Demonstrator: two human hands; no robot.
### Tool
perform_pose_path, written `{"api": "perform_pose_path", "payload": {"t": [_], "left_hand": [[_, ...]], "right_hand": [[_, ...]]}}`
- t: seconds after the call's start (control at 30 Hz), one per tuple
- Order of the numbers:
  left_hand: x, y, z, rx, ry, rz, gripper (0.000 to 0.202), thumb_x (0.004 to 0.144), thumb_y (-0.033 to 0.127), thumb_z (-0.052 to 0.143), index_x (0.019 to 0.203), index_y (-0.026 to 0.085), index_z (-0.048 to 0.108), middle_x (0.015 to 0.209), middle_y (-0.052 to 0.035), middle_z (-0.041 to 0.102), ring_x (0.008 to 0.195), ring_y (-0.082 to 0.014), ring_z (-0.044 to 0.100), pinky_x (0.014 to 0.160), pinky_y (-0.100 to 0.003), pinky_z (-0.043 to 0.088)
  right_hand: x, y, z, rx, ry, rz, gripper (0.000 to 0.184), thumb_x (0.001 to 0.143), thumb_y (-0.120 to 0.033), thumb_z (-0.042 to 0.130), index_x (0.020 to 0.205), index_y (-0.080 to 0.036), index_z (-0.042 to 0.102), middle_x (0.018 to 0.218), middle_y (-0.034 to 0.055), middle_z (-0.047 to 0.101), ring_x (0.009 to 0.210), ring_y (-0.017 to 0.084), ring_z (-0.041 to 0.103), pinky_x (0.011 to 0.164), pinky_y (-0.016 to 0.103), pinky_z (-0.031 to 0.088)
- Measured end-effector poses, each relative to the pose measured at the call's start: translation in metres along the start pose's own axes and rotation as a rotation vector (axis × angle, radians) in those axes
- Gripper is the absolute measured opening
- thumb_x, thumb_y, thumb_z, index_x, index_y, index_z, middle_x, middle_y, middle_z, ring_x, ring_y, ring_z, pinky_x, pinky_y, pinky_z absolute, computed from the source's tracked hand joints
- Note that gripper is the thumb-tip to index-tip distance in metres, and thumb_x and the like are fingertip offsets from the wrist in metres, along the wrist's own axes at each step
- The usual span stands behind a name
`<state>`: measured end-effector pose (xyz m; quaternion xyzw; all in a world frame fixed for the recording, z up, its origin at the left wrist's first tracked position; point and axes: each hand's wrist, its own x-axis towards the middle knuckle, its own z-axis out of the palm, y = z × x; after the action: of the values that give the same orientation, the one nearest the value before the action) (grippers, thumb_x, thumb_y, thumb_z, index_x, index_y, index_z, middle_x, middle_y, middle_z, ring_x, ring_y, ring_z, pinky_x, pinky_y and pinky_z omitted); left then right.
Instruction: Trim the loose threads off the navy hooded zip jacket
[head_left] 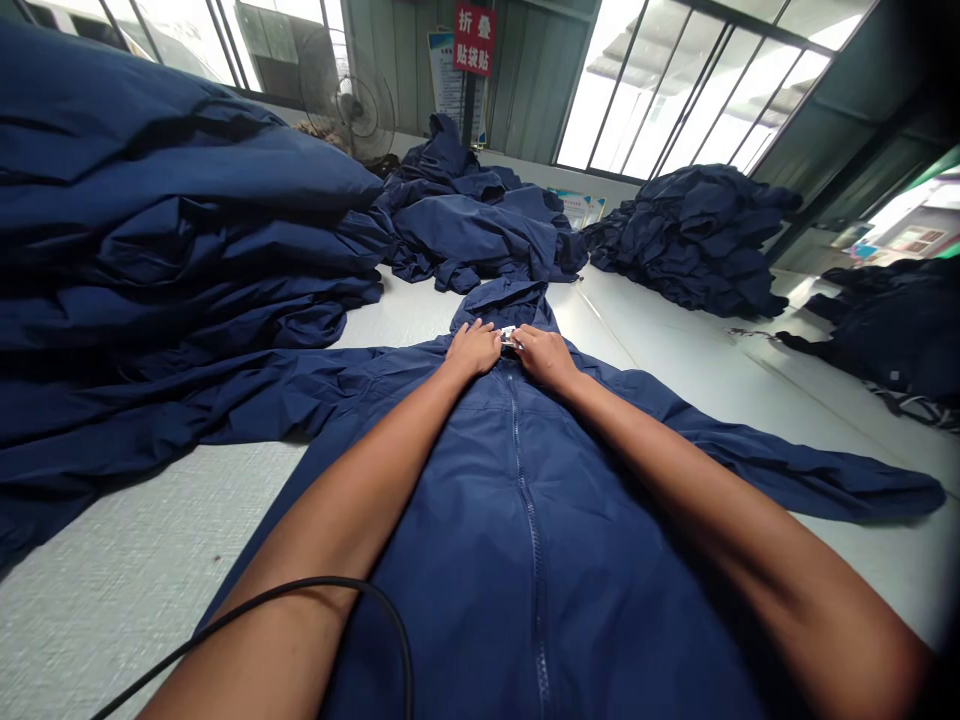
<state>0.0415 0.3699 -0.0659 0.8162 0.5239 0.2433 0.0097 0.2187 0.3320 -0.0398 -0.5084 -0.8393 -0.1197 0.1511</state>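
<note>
A navy hooded jacket lies front up, its hood pointing away from me and its sleeves spread to both sides. The long front zipper runs down its middle, closed along the visible length. My left hand rests on the collar, fingers stretched and slightly apart. Just to its right, my right hand is closed, fingertips pinched at the neck opening. Between the hands shows a small white piece, perhaps a label; it is too small to name, and what the right fingertips grip is unclear.
A tall stack of navy garments stands at left, over the jacket's sleeve. More navy piles lie at the back, back right and far right of the pale table. A black cable crosses my left forearm.
</note>
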Motion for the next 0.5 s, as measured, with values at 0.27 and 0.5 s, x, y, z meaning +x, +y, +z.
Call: {"api": "perform_pose_path", "payload": {"t": [0.27, 0.5], "left_hand": [[-0.001, -0.006, -0.012, -0.16, 0.197, 0.008, 0.035, 0.102, 0.038, 0.065, 0.13, 0.017, 0.065, 0.133, -0.0115, 0.066, 0.116, -0.0259, 0.067, 0.099, -0.049, 0.059], [0.005, -0.012, -0.009, -0.308, 0.214, -0.021, 0.033, 0.102, 0.038, 0.065, 0.128, 0.017, 0.065, 0.128, -0.0107, 0.068, 0.109, -0.0238, 0.069, 0.094, -0.046, 0.061]], "right_hand": [[0.005, 0.008, -0.004, -0.003, 0.098, 0.071, 0.033, 0.102, -0.039, 0.066, 0.127, -0.017, 0.065, 0.122, 0.0086, 0.069, 0.105, 0.022, 0.07, 0.09, 0.043, 0.061], [0.01, 0.005, 0.009, 0.013, 0.06, -0.027, 0.033, 0.101, -0.039, 0.066, 0.127, -0.018, 0.065, 0.126, 0.0091, 0.068, 0.108, 0.023, 0.069, 0.093, 0.045, 0.06]]}}
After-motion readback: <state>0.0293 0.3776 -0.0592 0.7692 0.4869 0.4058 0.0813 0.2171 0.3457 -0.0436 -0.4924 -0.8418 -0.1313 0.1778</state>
